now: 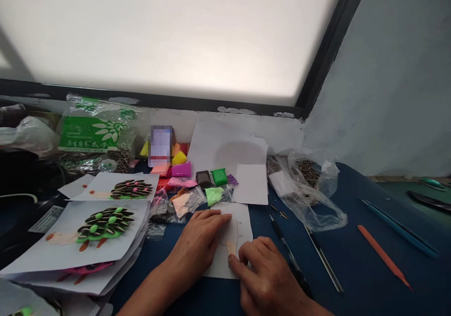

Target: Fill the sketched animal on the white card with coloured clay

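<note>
A sheet of white paper (220, 268) with a pencil outline lies on the dark blue table before me. A small piece of pale peach clay (231, 247) is stuck on the lower part of the outline. My left hand (199, 236) rests flat over the paper's left side, fingers stretched out and together, index fingertip on the outline. With its fingers curled, my right hand (262, 271) has thumb and index finger at the clay's right and lower edge. The fingers partly hide the drawing.
Left, finished seed-and-clay hedgehog pictures (105, 226) are stacked. Clay packets (181, 169), a phone (161, 146) and a seed bag (91, 132) stand behind. On the right lie a pen (283, 240), a metal-tipped tool (324, 259), an orange clay tool (382, 255), blue tweezers (398, 226) and a plastic bag (317, 203).
</note>
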{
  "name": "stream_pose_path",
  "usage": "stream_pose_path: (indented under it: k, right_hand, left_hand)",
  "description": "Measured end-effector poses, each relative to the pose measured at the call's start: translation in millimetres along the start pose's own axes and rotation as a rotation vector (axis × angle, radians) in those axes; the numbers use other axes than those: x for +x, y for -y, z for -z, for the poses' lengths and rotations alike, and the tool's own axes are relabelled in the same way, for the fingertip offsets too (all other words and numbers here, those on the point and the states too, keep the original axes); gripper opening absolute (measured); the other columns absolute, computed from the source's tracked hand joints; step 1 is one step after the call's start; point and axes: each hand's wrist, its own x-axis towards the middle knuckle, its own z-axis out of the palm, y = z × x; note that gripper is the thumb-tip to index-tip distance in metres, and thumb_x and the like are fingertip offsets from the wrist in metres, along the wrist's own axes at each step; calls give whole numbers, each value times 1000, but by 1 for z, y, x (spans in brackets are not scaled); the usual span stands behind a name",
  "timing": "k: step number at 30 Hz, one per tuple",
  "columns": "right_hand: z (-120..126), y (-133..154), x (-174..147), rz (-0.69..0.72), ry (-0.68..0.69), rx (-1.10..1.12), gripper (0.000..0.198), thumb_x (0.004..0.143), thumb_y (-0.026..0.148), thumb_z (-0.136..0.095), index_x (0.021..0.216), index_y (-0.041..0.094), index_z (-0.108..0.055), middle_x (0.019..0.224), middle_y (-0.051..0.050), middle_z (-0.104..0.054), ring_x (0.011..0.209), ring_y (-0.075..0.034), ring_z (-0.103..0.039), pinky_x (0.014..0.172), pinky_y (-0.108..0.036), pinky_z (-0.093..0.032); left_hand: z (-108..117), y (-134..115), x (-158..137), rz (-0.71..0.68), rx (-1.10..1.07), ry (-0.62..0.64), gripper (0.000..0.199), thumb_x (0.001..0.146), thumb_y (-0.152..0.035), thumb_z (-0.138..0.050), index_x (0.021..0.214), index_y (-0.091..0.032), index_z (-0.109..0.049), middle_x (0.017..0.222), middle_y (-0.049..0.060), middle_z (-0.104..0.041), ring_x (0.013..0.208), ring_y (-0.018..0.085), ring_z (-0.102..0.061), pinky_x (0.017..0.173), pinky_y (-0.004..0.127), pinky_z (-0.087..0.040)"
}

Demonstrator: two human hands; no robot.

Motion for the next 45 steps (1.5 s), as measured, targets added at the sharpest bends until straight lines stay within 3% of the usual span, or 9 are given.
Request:
stream_pose_path:
  k: [16,25,29,40,45]
  right_hand:
    - [-3,2,-1,29,-22,82,25,73,0,-41,79,13,-62,68,-3,-48,61,-16,-39,59,-30,-34]
    - [1,1,-1,32,-102,73,29,75,2,-43,85,15,-66,70,-4,-52,62,-16,-42,60,-30,-35]
    - [5,1,-2,-51,-55,53,27,79,4,-44,86,14,-68,71,-5,-53,63,-17,-43,60,-31,-34]
    - [-2,1,-1,63,-70,18,27,73,3,-42,82,12,-67,65,-4,-50,59,-17,-39,58,-31,-35]
    - [2,1,-1,5,-50,41,31,75,3,-44,91,12,-69,74,-6,-54,64,-18,-44,63,-32,-36]
  left_hand:
    - [-1,0,1,-6,9,8,59,74,3,-42,125,-18,-62,118,10,-71,119,26,-59,101,44,-47]
    - [0,0,-1,-7,14,17,59,74,3,-42,125,-18,-62,119,10,-72,120,26,-59,101,45,-47]
    - [2,0,0,-14,20,24,58,74,3,-43,125,-17,-62,120,10,-72,120,26,-59,101,45,-47]
    - [1,0,1,-10,24,43,58,75,4,-43,126,-17,-61,120,10,-72,121,27,-59,102,46,-47]
    - [4,-2,2,-6,22,52,56,77,3,-43,126,-17,-61,121,10,-71,121,27,-59,102,46,-46]
